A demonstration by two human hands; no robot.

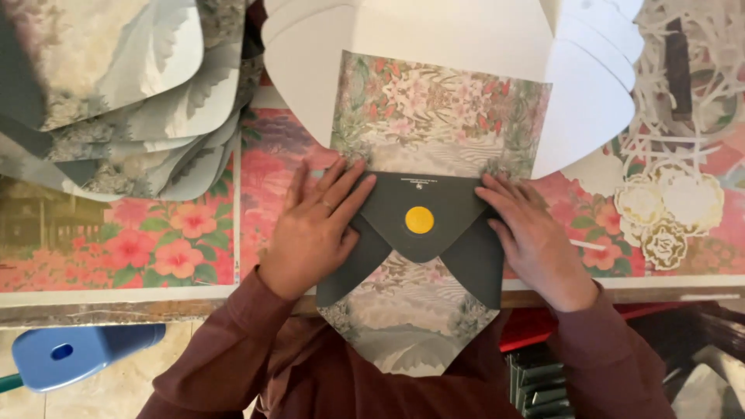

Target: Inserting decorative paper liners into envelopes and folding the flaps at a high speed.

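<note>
I am looking at a paper-craft workbench: die-cut sheets [116, 93] are lying stacked, paper offcuts [691, 101] are piling up, floral paper [155, 240] is covering the table.

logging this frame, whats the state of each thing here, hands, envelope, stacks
left hand: flat, pressing the envelope's left flap
right hand: flat, pressing the right flap
envelope: half folded, dark side flaps in, bottom flap open
yellow sticker: stuck on the dark top flap
white sheets: stacked, fanned, unfolded
grey patterned sheets: piled loosely, unfolded
blue stool: on the floor
</note>
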